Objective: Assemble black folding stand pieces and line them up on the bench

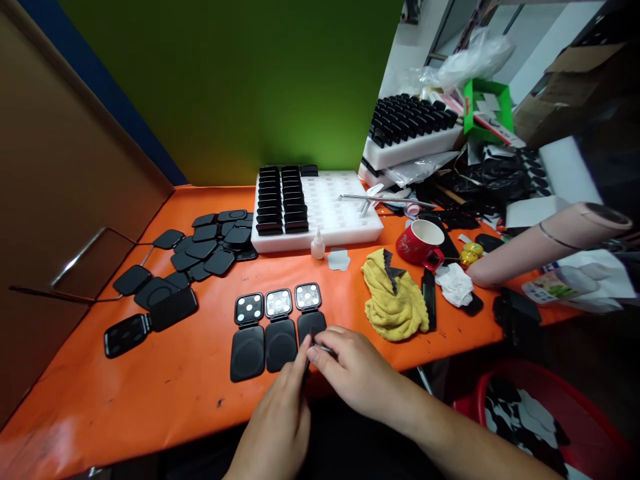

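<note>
Near the table's front edge my two hands meet. My left hand (286, 417) and my right hand (353, 367) are closed around a small dark item whose form is mostly hidden by the fingers. Just beyond them lie three unfolded black hinged devices in a row. The left one has a black upper panel (249, 309) with white dots; the middle (278, 303) and right (307, 297) upper panels look silvery with white dots. Their lower black pads (247, 353) lie flat. My fingers are close to the right device's lower pad (311, 325).
A white foam tray (340, 213) holds rows of black pieces. Black pads (203, 250) are piled left. A small bottle (318, 245), yellow cloth (395, 300), red mug (420, 243) and pink tumbler (545, 245) stand or lie rightward. A red basin (565, 413) sits lower right.
</note>
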`<state>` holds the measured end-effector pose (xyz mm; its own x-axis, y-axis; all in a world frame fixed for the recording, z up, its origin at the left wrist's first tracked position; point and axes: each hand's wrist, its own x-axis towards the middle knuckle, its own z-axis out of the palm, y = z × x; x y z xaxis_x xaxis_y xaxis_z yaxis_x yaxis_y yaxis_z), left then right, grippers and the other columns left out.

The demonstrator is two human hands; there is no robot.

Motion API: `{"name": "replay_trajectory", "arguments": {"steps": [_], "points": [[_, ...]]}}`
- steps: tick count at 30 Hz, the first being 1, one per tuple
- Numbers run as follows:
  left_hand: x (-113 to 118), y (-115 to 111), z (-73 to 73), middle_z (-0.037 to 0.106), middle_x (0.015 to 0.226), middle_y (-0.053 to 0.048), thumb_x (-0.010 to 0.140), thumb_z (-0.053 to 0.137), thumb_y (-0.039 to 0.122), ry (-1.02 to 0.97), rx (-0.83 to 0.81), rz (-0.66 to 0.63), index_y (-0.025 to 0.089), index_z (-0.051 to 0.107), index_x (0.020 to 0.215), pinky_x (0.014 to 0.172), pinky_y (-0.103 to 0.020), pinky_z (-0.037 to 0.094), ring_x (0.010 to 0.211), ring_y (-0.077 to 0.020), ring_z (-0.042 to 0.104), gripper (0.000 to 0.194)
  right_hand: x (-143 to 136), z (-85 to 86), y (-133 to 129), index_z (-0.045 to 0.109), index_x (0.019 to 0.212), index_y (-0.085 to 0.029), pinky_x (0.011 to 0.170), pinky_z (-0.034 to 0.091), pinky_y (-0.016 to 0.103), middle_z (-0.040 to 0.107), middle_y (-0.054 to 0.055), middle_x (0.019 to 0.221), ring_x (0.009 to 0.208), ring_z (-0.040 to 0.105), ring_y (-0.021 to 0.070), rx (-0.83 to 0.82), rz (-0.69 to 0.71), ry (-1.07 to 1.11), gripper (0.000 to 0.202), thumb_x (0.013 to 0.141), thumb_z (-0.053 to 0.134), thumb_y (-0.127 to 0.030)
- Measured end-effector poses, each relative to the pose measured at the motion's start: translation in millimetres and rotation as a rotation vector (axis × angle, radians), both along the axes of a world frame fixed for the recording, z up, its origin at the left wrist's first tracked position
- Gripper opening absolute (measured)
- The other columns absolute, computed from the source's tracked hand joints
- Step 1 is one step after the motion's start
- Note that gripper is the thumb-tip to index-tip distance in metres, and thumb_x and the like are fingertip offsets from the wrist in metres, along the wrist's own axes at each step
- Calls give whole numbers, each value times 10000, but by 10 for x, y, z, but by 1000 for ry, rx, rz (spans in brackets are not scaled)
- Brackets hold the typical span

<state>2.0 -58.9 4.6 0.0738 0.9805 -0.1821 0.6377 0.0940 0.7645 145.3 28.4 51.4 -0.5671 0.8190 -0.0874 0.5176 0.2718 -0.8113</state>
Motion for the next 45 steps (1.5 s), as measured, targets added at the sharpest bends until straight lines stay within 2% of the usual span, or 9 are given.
{"name": "replay_trajectory", "arguments": {"steps": [4, 7, 11, 13, 20, 24, 33, 39, 45], "points": [[15, 8, 72, 501, 1289, -80, 852, 373, 194, 20, -32, -19, 274, 185, 1388, 919, -382, 427, 1131, -228, 510, 574, -40, -129, -51, 477, 602, -160, 521, 313, 209, 457, -32, 595, 564, 414, 83, -75, -92, 120, 269, 835, 485, -292], [-6, 65, 126, 594, 1181, -67, 852, 430, 311, -86, -91, 78, 276, 307, 1345, 890, -388, 449, 1055, -235, 566, 509, -88, -206, -61, 498, 634, -157, 552, 341, 212, 479, -24, 624, 592, 438, 88, -194, -114, 295, 279, 844, 476, -340], [-75, 166, 169, 578, 1204, -70, 848, 442, 373, -376, -72, 290, 223, 492, 1211, 919, -362, 430, 1117, -236, 518, 396, -139, -221, -69, 545, 770, -141, 545, 351, 210, 479, -19, 631, 579, 448, 83, -571, -99, 549, 344, 850, 438, -458], [-110, 182, 180, 598, 1170, -81, 851, 436, 372, -456, -76, 315, 199, 505, 1201, 898, -357, 448, 1079, -236, 545, 396, -157, -217, -88, 543, 789, -133, 482, 297, 191, 477, -23, 628, 519, 397, 60, -753, -136, 606, 338, 822, 488, -465], [-216, 69, 196, 591, 1191, -3, 840, 438, 229, -149, 140, 139, 311, 536, 1171, 925, -312, 438, 1080, -190, 550, 354, -135, -194, -188, 469, 740, -149, 402, 139, 170, 425, -45, 611, 433, 246, 25, -1103, -242, 713, 318, 795, 538, -455], [-279, 6, 208, 585, 1201, 27, 794, 457, 134, 45, 305, -34, 344, 474, 1220, 899, -276, 461, 1070, -172, 560, 475, -58, -164, -186, 490, 758, -137, 421, 131, 166, 422, -32, 647, 466, 271, 21, -1228, -176, 704, 317, 770, 577, -442], [-289, -76, 198, 605, 1173, 23, 770, 490, 89, 132, 403, -73, 343, 390, 1277, 830, -234, 478, 998, -158, 601, 576, -159, -214, -282, 451, 651, -145, 403, 133, 170, 377, -63, 519, 422, 253, 24, -1230, -288, 791, 300, 747, 611, -380], [-269, 27, 292, 671, 1010, -11, 831, 483, 275, -165, 127, 282, 264, 583, 1042, 748, -234, 482, 881, -168, 629, 234, -197, -209, -257, 493, 828, -174, 376, 81, 174, 330, -85, 508, 370, 153, 23, -1290, -87, 793, 324, 859, 422, -489], [-251, 164, 330, 672, 824, -31, 771, 557, 400, -563, -35, 601, 160, 594, 917, 702, -270, 479, 787, -188, 617, 283, -217, -115, -194, 508, 820, -157, 384, 79, 167, 302, -81, 542, 381, 151, 12, -1311, -54, 762, 291, 869, 428, -432]]}}
